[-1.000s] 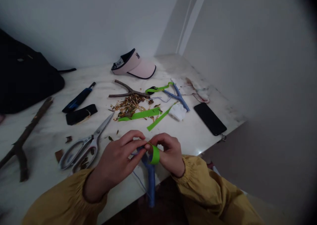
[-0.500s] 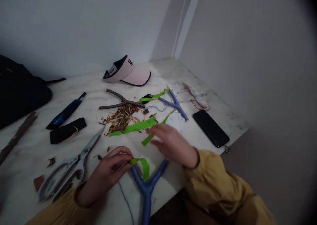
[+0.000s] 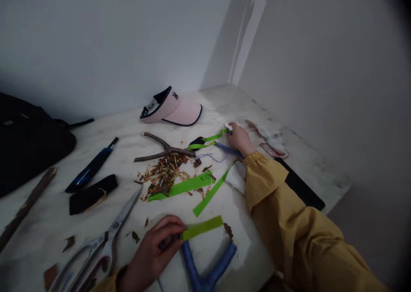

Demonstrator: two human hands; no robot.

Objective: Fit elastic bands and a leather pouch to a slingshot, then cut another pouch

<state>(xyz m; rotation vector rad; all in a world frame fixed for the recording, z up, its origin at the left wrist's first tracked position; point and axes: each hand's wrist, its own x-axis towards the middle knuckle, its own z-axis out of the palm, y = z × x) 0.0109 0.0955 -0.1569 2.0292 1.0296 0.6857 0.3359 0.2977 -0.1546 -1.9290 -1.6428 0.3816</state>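
Note:
My left hand (image 3: 157,249) pinches one end of a short green band (image 3: 204,227) at the left prong tip of a blue-wrapped forked stick (image 3: 208,279). The band's other end points right, above the fork's gap. My right hand (image 3: 240,138) reaches far out over a second, smaller blue-wrapped fork (image 3: 224,147) that has green bands and a black pouch (image 3: 196,144). Its fingers are curled in beside a small white scrap (image 3: 228,126); what they grip is mostly hidden. Two loose green strips, one the flat strip (image 3: 183,186), lie between my hands.
Scissors (image 3: 112,234), a blue-handled cutter (image 3: 91,165) and a black folded item (image 3: 93,193) lie left. Wood shavings (image 3: 167,168) and a bare forked branch (image 3: 167,148) are central. A pink visor (image 3: 173,108) stands behind. A phone (image 3: 303,185) is partly under my right sleeve.
My right hand has moved away from the near strip, forward and right to the smaller fork. The band in my left hand has swung from a downward curl to lie out rightward. The view shifted slightly.

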